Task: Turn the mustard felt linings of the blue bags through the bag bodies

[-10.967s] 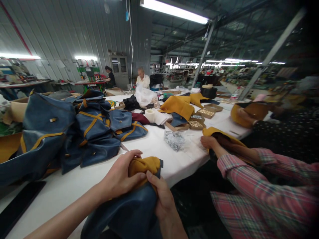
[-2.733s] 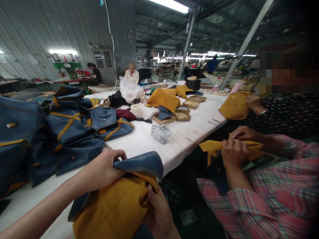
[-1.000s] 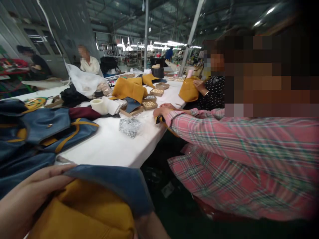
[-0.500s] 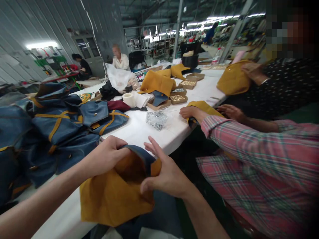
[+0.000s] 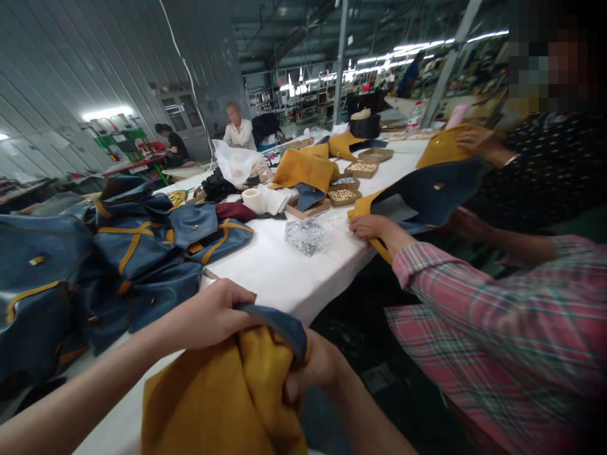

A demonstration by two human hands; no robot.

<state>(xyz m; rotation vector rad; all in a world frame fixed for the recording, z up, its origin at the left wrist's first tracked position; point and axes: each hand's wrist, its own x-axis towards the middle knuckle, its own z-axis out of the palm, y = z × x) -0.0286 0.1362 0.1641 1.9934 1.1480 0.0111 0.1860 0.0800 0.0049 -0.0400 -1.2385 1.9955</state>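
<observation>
A mustard-yellow and blue bag piece (image 5: 208, 395) hangs from both my hands over the near table edge, its yellow face outward and a blue band along the top. My left hand (image 5: 213, 313) pinches that upper edge between thumb and fingers. On the other side, my right hand (image 5: 315, 366) is closed around the band's right end, its fingers partly hidden by the cloth. The yellow material bunches into folds between the two hands. To the left, several blue bags with yellow straps (image 5: 142, 253) lie heaped on the white table (image 5: 246, 262).
A clear plastic bag of small metal parts (image 5: 306, 237) lies ahead. Beyond it stand cardboard trays of brass studs (image 5: 344, 194), a white roll (image 5: 255, 200) and yellow pieces (image 5: 303, 167). At right, a co-worker in a plaid sleeve (image 5: 436, 268) handles a blue and yellow piece (image 5: 417, 196).
My right hand has gone from spread fingers to closed on the piece's edge, and the opening has folded over. The plaid-sleeved co-worker's piece has unfolded, showing its blue side.
</observation>
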